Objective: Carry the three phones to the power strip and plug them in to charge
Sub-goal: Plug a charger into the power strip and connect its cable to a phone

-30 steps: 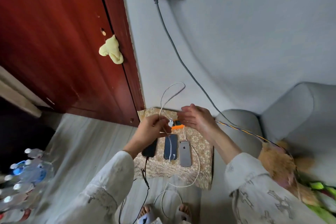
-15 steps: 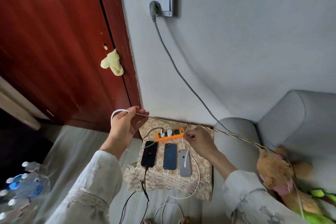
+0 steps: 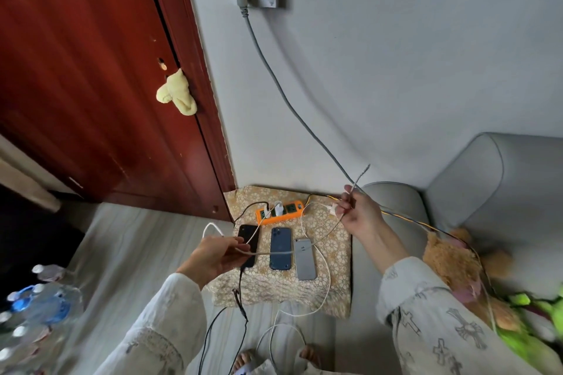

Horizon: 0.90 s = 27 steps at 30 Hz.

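Phones (image 3: 280,248) lie mid-frame below the power strip (image 3: 278,212); your left hand (image 3: 217,257) and right hand (image 3: 356,211) fingers pinch a white cable (image 3: 316,239) taut, probably untangling it.

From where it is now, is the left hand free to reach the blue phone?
Probably not yet. The left hand hangs just left of the blue phone, nothing solid between them, but it grips a white cable stretched across to the right hand.

Orange power strip (image 3: 279,214): smooth plastic; black phone (image 3: 249,240) glossy, silver phone (image 3: 304,259) matt metal; floral mat (image 3: 332,256) woven cloth; door (image 3: 91,70) at 10 o'clock, lacquered wood; sofa (image 3: 487,192) matt fabric.
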Tool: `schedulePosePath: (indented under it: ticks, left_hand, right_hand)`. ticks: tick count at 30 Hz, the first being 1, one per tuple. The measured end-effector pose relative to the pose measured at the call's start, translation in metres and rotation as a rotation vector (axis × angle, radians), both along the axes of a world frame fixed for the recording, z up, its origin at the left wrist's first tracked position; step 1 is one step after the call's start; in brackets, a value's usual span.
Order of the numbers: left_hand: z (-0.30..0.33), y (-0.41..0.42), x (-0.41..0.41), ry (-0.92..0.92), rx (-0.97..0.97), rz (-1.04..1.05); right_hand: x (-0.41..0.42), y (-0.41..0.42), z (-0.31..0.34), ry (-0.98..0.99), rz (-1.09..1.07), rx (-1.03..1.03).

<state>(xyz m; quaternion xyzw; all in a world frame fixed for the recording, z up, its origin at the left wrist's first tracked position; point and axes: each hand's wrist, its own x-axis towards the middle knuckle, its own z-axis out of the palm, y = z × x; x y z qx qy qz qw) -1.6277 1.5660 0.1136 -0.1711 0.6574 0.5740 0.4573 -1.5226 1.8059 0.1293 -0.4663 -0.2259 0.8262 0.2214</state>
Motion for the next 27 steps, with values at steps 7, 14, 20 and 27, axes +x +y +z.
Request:
schedulePosePath:
  ticks: [7,14,20,27]
  left_hand:
    - [-0.039,-0.014,0.008,0.039,-0.275,-0.377]
    - [-0.085,-0.014,0.023,0.141,-0.325,-0.581]
    - [-0.155,0.03,0.022,0.255,-0.332,-0.61]
    - [-0.259,0.088,0.017,0.504,-0.402,-0.569]
  right_hand:
    - [0.019,-0.018,-0.023,-0.225,0.376,0.247]
    - [0.032,-0.041,-0.082,-0.438,0.508,0.126]
    - [0.029,-0.049,-0.173,-0.453,0.578,0.226]
    - [-0.008,-0.036,-0.287,-0.437,0.642,0.197]
